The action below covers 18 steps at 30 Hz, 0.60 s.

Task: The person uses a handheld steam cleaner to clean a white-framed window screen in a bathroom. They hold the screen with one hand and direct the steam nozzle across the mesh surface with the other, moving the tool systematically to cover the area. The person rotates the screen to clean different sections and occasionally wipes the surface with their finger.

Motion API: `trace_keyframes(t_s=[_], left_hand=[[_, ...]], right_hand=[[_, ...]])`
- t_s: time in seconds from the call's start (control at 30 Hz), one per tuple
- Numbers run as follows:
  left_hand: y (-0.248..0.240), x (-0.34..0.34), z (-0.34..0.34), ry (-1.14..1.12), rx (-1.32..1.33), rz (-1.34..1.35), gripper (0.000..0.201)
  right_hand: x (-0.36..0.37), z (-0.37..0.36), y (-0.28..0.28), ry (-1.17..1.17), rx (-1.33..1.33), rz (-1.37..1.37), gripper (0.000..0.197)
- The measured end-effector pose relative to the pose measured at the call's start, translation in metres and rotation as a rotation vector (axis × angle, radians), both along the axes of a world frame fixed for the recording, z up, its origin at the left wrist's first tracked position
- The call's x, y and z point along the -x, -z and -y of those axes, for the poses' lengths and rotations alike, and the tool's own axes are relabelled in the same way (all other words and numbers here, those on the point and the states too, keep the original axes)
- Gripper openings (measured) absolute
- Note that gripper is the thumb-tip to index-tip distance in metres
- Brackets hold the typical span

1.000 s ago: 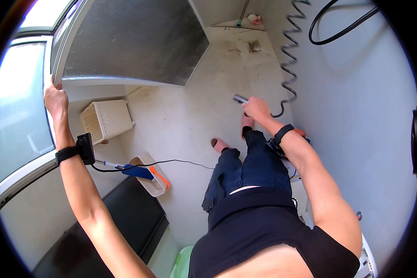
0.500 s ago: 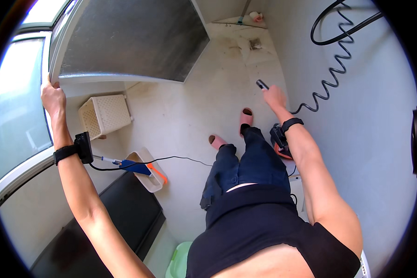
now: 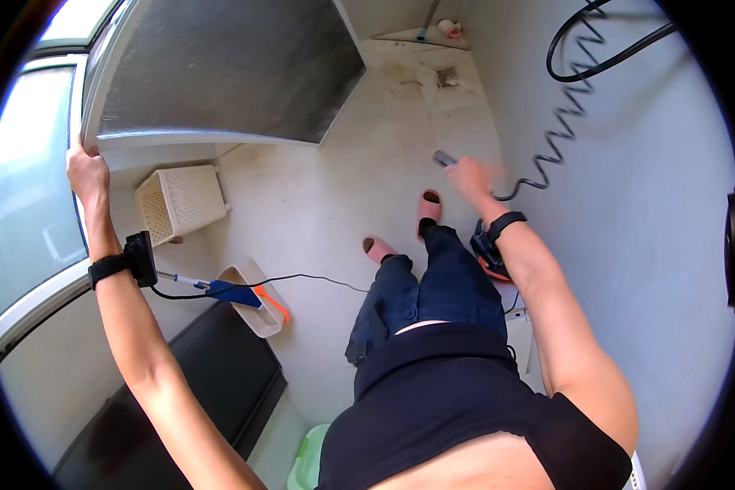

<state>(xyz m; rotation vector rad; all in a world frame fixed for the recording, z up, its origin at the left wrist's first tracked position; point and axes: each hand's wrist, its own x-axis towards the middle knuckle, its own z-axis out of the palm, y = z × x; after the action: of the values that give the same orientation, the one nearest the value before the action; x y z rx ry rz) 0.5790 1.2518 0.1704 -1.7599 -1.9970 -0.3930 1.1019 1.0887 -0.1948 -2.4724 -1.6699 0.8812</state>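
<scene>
Grey and white-framed, a flat panel (image 3: 229,69) is gripped by the left hand (image 3: 88,171), a dark, stubby tool (image 3: 443,158) by the right hand (image 3: 470,178), work done and remaining unclear.

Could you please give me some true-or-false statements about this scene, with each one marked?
1. The right hand holds a dark handle. True.
2. The left hand hangs free, touching nothing. False: it grips the edge of the light-framed panel.
3. The slippers are pink. True.
4. The perforated basket is bright green. False: it is cream-coloured.
5. Only one wrist wears a band. False: there is a left wristband and a right wristband.
6. The trousers are dark blue. True.
</scene>
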Motion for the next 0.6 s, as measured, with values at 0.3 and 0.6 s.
trace_keyframes(t_s=[0.3,0.6], left_hand=[[-0.012,-0.005,0.015,-0.023,0.019,-0.012,0.045],[0.005,0.005,0.005,0.003,0.014,0.008,0.046]], right_hand=[[-0.017,-0.016,-0.026,0.202,0.069,-0.015,0.03],[-0.005,-0.002,-0.014,0.045,0.057,-0.007,0.03]])
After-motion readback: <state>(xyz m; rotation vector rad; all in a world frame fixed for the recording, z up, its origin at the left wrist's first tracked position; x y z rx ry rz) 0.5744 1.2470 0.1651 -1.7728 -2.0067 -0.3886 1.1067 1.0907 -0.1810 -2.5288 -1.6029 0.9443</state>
